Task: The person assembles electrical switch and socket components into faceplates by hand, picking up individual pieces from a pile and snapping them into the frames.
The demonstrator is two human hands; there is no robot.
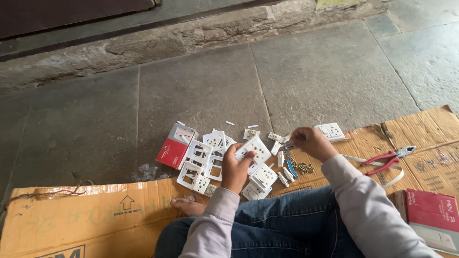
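The square white plastic socket plate with rows of pin holes is held up in front of the knees, above a heap of loose white plastic socket parts lying where the stone floor meets the flattened brown cardboard sheet. The left hand is curled shut around the plate's lower edge, thumb up the side. The right hand is pinched closed on a small metal-and-blue part; what it is exactly is too small to tell. Just below lies a little pile of small brass screws, with red-handled pliers well to the right and a red and white carton left of the heap. The risk I see: the tiny pinched piece could slip and vanish among the look-alike white parts, or a moving wrist or knee could scatter the screws off the cardboard into the floor joints
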